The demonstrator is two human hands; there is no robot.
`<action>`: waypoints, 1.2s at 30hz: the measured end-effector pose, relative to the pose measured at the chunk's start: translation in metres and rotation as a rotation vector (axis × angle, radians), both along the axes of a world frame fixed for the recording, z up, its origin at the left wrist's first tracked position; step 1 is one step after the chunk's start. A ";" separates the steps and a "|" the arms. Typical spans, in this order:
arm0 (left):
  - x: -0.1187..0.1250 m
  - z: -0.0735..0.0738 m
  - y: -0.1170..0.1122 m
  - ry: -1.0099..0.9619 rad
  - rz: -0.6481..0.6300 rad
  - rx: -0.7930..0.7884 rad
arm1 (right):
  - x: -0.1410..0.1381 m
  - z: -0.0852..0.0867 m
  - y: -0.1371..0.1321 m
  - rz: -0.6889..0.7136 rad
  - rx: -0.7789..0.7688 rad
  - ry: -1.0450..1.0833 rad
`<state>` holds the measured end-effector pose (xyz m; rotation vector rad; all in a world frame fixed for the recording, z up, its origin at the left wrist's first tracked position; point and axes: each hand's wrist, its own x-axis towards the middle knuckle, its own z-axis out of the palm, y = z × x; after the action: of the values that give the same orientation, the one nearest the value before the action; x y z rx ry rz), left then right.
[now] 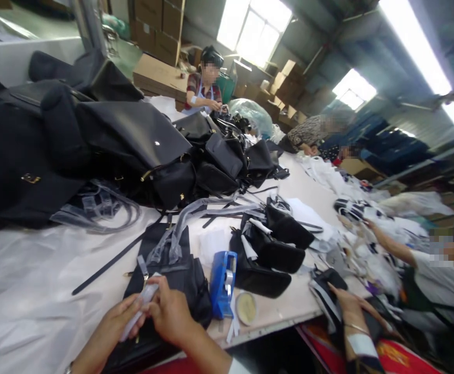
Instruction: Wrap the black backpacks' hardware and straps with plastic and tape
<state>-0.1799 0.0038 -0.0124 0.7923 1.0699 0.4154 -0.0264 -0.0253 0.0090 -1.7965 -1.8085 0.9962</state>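
Both hands are closed on a strap end wrapped in pale, translucent film [140,307], above a black bag [182,278] lying on the table. My left hand [120,319] pinches its lower part, with the fingers curled beneath it. My right hand [172,311] grips the upper end between thumb and fingers. A gold-coloured metal clasp shows just above the wrapped piece. More film-wrapped strap [180,226] runs over the bag's top. To the right of my right hand stands a blue tape dispenser [218,296], with a yellowish tape roll [246,308] beside it.
Black bags [129,130] are piled along the left and back. Several black pouches [264,275] lie right of the bag. White sheeting [28,291] covers the left side. A co-worker's hands [351,306] work on a black-and-white item at the right; other people are farther off.
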 end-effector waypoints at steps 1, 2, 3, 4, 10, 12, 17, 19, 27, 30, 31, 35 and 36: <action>-0.002 0.002 0.001 -0.039 0.008 -0.032 | -0.001 -0.001 0.000 0.013 0.026 -0.010; -0.005 0.004 0.001 -0.083 0.021 -0.072 | -0.001 -0.002 0.000 0.027 0.056 -0.020; -0.008 0.005 0.002 -0.128 0.036 -0.121 | -0.002 -0.004 0.001 0.043 0.086 -0.031; -0.012 0.004 0.004 -0.167 0.052 -0.179 | -0.002 -0.006 0.002 0.058 0.115 -0.045; -0.027 -0.019 0.016 -0.300 0.077 -0.482 | 0.000 -0.025 0.010 0.207 0.312 -0.192; -0.028 -0.025 0.018 -0.333 0.062 -0.537 | 0.003 -0.030 0.012 0.285 0.378 -0.279; -0.024 -0.026 0.020 -0.331 0.064 -0.585 | 0.010 -0.029 0.016 0.446 0.531 -0.458; -0.022 -0.023 0.020 -0.306 0.043 -0.561 | 0.012 -0.025 0.018 0.485 0.583 -0.476; -0.006 -0.008 0.017 -0.078 -0.102 -0.295 | 0.025 -0.027 0.023 0.716 0.687 -0.526; 0.001 0.000 0.015 -0.023 -0.166 -0.211 | 0.031 -0.025 0.024 0.671 0.610 -0.541; 0.003 0.003 0.015 -0.012 -0.173 -0.201 | 0.033 -0.024 0.023 0.639 0.584 -0.539; 0.006 0.007 0.014 0.005 -0.067 -0.152 | 0.055 -0.013 0.012 0.392 0.441 -0.506; 0.004 0.008 0.015 0.015 -0.036 -0.111 | 0.064 -0.011 0.007 0.306 0.394 -0.477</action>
<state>-0.1757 0.0186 -0.0046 0.7155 1.0818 0.3177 0.0372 -0.0180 -0.0017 -1.6257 -2.4165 0.2653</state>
